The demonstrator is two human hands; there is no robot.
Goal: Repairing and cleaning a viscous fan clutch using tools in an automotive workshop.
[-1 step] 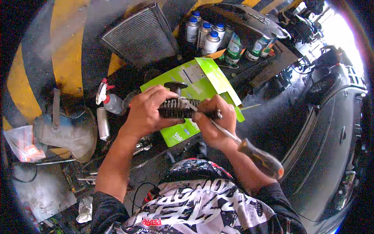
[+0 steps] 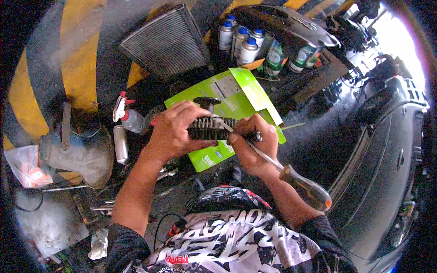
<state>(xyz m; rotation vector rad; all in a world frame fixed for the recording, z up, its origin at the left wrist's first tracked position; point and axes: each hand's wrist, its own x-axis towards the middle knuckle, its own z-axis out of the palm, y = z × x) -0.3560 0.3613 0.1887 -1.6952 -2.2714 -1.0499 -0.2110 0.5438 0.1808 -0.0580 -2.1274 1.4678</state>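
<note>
My left hand [image 2: 175, 132] is closed on a dark ribbed metal part [image 2: 205, 134], thumb beneath it and fingers over the top. My right hand [image 2: 252, 150] grips the part's right end and the steel shaft of a long screwdriver [image 2: 304, 184], whose dark handle with an orange end sticks out toward the lower right. The shaft's tip rests among the ribs; its exact contact is hard to make out. A black disc on a short stem [image 2: 207, 101] stands just behind the part, over a bright green cardboard box [image 2: 245, 91].
A radiator panel [image 2: 164, 43], several blue-capped cans [image 2: 248, 53] and a dark curved panel stand behind. A spray bottle [image 2: 132, 122], silver can [image 2: 120, 143], metal housing [image 2: 77, 164] and plastic bag [image 2: 27, 168] lie left. A grey car body panel [image 2: 382, 173] borders the right.
My hands, the ribbed part and the screwdriver sit very slightly to the right and lower in the picture; the grips look the same.
</note>
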